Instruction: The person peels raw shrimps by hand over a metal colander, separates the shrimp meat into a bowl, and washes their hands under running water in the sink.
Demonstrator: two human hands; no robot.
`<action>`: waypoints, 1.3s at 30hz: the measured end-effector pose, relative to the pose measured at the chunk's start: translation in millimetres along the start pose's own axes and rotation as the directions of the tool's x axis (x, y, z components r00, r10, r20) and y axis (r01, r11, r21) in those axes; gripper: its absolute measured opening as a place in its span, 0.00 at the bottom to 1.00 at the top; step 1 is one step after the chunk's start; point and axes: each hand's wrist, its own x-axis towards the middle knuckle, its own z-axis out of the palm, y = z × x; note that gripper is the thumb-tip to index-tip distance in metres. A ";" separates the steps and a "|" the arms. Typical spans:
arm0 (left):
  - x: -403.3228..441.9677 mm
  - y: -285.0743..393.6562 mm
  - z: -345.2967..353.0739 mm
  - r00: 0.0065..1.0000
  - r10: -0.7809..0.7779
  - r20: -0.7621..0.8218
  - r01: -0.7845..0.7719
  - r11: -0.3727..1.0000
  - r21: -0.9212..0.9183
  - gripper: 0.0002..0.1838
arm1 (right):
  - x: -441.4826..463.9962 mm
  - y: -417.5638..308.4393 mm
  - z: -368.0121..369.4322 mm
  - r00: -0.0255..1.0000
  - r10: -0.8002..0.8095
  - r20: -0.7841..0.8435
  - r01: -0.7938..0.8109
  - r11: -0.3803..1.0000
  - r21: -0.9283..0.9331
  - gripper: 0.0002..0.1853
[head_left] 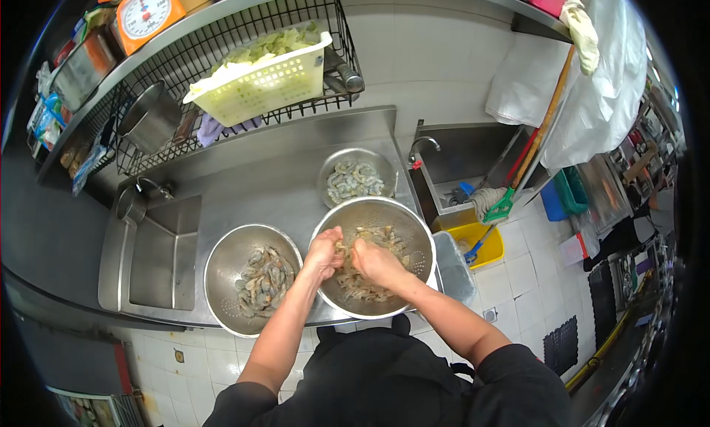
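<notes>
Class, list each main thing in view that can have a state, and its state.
Left grip: fingers curled, hold unclear
Right grip: fingers curled, hold unclear
Front colander: part-filled, what look like shells
Left colander: part-filled, unpeeled shrimp
Rear bowl: part-filled, peeled shrimp
Basket: heaped with leafy greens
Left faucet: no flow visible
Right faucet: no flow visible

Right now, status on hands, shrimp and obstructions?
Left hand, right hand: close together over shrimp shells, grip contents unclear. Unpeeled shrimp: in left colander. Nothing visibly blocking.
</notes>
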 end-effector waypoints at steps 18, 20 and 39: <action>-3.9 -22.4 24.6 0.948 0.309 0.071 -0.245 0.855 -0.457 0.16 | 12.0 2.3 24.0 0.975 0.096 -0.200 -0.032 0.953 0.303 0.19; -5.0 -20.8 22.9 0.952 0.299 0.064 -0.237 0.854 -0.463 0.17 | 10.6 -5.6 17.2 0.979 0.133 -0.153 -0.075 0.939 0.335 0.18; -41.4 -3.7 23.4 0.901 0.409 0.143 -0.429 0.795 0.430 0.22 | 23.1 -9.3 -20.6 0.954 0.279 -0.104 -0.187 0.832 0.522 0.12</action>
